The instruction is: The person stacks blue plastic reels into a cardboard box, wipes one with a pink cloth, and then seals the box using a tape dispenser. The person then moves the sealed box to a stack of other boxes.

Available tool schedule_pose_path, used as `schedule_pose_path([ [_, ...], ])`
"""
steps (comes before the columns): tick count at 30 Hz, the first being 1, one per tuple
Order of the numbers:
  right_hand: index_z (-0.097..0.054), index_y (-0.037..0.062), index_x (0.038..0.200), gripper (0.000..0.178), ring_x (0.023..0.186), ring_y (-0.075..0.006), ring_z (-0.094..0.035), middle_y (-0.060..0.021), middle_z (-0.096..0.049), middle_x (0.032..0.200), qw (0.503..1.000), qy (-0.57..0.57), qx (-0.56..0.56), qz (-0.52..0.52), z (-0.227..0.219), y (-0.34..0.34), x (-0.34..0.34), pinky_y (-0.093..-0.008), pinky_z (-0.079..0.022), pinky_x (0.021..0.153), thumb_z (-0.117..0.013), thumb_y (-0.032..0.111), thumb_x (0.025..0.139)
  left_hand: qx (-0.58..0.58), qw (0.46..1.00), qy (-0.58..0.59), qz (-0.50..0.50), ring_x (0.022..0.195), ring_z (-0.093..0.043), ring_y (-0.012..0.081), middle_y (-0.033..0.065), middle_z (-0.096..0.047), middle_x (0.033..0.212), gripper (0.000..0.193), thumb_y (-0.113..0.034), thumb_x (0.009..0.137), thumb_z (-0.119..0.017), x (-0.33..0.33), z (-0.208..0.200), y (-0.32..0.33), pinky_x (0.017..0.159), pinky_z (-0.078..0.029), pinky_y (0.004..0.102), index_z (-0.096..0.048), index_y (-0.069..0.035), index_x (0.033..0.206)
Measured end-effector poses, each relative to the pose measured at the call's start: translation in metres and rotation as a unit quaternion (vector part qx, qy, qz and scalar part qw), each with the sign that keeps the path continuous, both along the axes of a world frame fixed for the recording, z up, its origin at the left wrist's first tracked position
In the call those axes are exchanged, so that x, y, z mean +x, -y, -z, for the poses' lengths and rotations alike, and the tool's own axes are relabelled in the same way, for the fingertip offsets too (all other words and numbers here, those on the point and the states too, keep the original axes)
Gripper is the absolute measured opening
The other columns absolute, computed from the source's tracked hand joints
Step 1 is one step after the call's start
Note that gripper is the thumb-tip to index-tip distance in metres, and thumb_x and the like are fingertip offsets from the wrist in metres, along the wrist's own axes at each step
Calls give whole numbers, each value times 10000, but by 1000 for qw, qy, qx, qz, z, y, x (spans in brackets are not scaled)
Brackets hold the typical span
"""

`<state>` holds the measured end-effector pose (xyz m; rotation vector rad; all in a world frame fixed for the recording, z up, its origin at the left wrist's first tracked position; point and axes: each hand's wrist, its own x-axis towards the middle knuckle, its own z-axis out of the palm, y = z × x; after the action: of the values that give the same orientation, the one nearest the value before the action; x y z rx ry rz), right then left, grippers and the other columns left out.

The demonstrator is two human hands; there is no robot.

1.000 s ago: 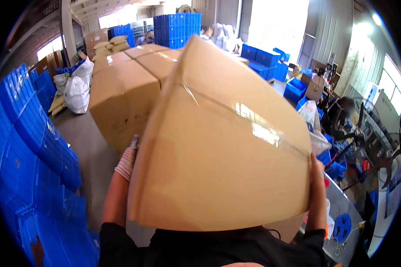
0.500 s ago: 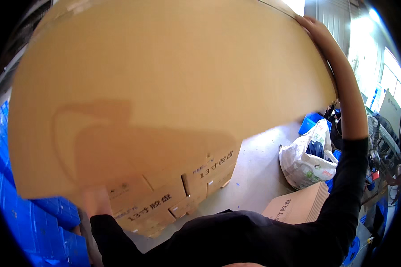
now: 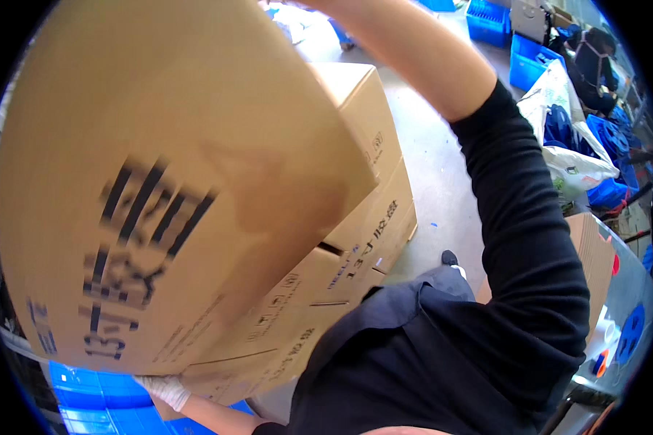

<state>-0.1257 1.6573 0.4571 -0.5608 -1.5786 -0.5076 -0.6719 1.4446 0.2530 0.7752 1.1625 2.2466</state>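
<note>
White glove fabric covers the left grip (image 3: 165,390), which we find closed against the lower edge of the large carton (image 3: 189,94), bearing it from below. The right grip lies beyond the upper border, so we cannot tell its state; we see only the bare right forearm (image 3: 413,54) reaching up past the carton's right side, and the black sleeve (image 3: 530,239) behind it. The carton, tilted and marked with bold dark print, fills the left half of the view. Behind its right edge we note the stacked cartons (image 3: 374,250), partly hidden; whether the two touch, we cannot tell. Below the left grip lie blue crates (image 3: 94,388). To the right, on the grey floor (image 3: 439,188), we observe a dark shoe (image 3: 450,258) and, farther out, a white sack (image 3: 573,174) holding dark blue pieces (image 3: 559,127), with a blue bin (image 3: 533,61) just beyond. At lower right, flat cardboard sheets (image 3: 591,254) stand beside the metal desk (image 3: 642,286), which carries a blue reel (image 3: 630,335) and an orange ring (image 3: 600,364).
</note>
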Motion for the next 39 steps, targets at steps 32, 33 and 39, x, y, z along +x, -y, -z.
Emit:
schedule_pose_path([
  [32, -502, 90, 846, 202, 878, -211, -610, -33, -591, 896, 907, 358, 123, -186, 236, -158, 98, -299, -502, 781, -617, 77, 679, -82, 523, -695, -487, 1409, -158, 355, 206, 62, 1541, 1006, -354, 859, -678, 435, 137, -134, 1041, -362, 479, 46, -56, 1491],
  [33, -502, 88, 845, 204, 870, -211, -610, -33, -592, 894, 909, 358, 114, -182, 233, -160, 98, -298, -503, 778, -618, 73, 678, -96, 522, -700, -477, 1400, -171, 354, 206, 44, 1535, 1001, -353, 857, -681, 432, 136, -136, 1039, -365, 479, 35, -55, 1489],
  [39, -514, 81, 848, 216, 831, -212, -607, -29, -592, 875, 926, 327, 76, -175, 225, -180, 95, -294, -508, 787, -628, 54, 667, -6, 555, -675, -486, 1350, -250, 352, 206, -62, 1502, 969, -348, 843, -699, 428, 114, -153, 1027, -386, 478, -31, -48, 1477],
])
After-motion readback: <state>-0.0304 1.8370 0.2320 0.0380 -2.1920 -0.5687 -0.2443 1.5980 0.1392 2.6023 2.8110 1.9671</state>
